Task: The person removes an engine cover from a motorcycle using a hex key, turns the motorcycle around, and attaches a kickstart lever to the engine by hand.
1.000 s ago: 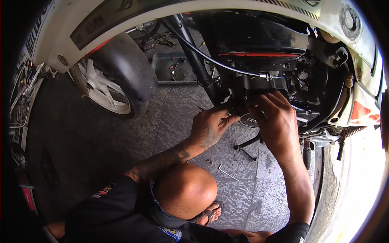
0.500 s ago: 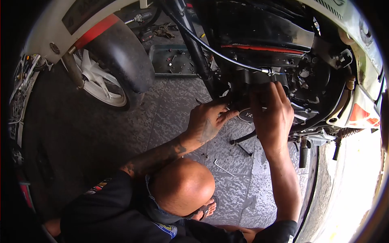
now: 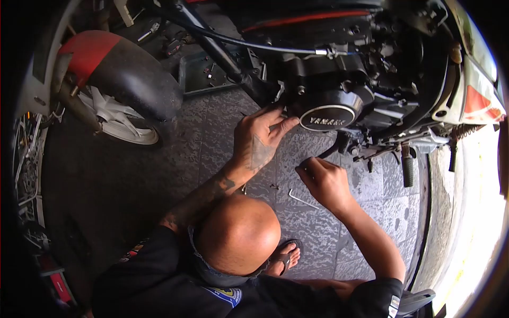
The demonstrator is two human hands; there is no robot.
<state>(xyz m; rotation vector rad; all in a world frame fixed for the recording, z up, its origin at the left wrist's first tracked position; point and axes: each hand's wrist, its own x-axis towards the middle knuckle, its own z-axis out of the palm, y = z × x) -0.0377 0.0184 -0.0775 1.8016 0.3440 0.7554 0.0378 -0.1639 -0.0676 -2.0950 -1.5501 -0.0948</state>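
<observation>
Tray (image 3: 209, 89) btwn frt whl (image 3: 110, 112) & eng (image 3: 331, 79)

Motorcycle (image 3: 330, 71) cut off above; bits (image 3: 209, 76) in tray (image 3: 192, 74) indistinct.

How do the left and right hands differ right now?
The left hand is up by the round YAMAHA cover, while the right hand is lower in view, nearer the bent rod. The left hand's fingers reach forward; the right hand's are curled in. The left hand shows a tattoo; the right hand shows none. Both are bare.
</observation>
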